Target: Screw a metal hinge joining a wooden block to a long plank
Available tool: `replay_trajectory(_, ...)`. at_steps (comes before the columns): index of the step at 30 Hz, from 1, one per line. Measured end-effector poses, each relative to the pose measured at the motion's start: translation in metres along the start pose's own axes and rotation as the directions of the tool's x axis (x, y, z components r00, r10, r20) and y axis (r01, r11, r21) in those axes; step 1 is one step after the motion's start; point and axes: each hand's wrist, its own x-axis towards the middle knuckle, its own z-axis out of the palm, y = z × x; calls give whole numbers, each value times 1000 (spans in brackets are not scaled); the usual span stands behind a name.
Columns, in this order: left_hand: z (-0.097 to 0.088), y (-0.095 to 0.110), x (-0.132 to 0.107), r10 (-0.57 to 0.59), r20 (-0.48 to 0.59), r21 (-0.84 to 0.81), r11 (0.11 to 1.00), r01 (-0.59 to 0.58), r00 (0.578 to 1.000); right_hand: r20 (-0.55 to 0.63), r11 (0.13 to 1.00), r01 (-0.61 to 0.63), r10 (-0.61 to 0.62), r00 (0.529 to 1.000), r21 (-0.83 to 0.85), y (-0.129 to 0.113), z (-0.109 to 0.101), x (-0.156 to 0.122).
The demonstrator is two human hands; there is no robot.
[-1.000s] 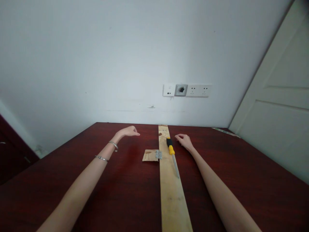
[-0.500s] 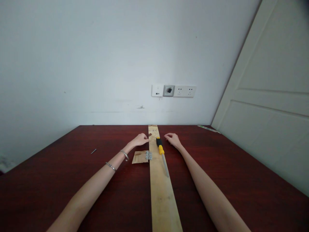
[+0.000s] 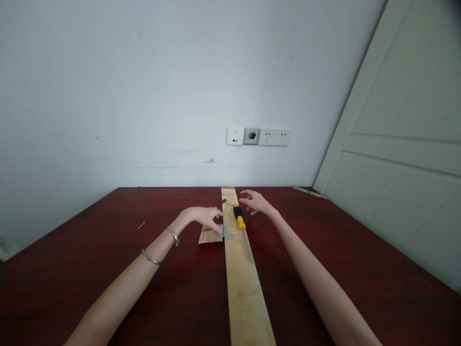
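Observation:
A long wooden board runs away from me across the dark red table. On it lies a screwdriver with a black and yellow handle, its metal shaft towards me. A small metal hinge sits at the board's left edge, joining it to a short piece of wood. My left hand hovers over that piece, thumb and fingers apart, the thumb tip by the hinge and partly hiding it. To the right of the screwdriver handle, my right hand is open, fingers spread and holding nothing.
A small metal screw or nail lies on the table to the left. Near the back right edge is a thin flat strip. A white wall with sockets stands behind, and a pale door leans in at right.
My left hand has come back towards me over the short wooden piece and its fingers have opened. The right hand has shifted slightly left, with its fingers spreading.

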Motion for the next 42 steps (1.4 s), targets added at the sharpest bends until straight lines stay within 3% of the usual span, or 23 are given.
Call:
replay_trajectory(4, -6, 11, -13, -103, 129, 106, 990, 89, 986, 52, 995, 29, -24, 998, -94, -18, 4, -20)
replay_trajectory(10, -1, 31, -9, -225, 246, 289, 946, 150, 943, 36, 975, 56, -49, 998, -214, -18, 14, -33)
replay_trajectory(20, 8, 44, -5, -340, 237, 353, 903, 245, 910, 112, 986, 8, 11, 994, -168, -17, 22, -32)
replay_trajectory(30, 6, 38, -4, -296, 281, 357, 915, 187, 913, 22, 995, -84, 85, 996, -61, -14, 31, -29)
replay_trajectory(37, 4, 38, -5, -284, 275, 343, 921, 182, 918, -33, 998, -62, 63, 997, 30, -36, 7, -34)
replay_trajectory(40, 5, 38, -5, -291, 272, 354, 917, 185, 917, -83, 996, 22, -15, 996, 83, -57, -10, -42)
replay_trajectory(42, 5, 37, -5, -285, 272, 358, 916, 178, 919, -172, 976, 153, -125, 977, 157, -71, -18, -50)
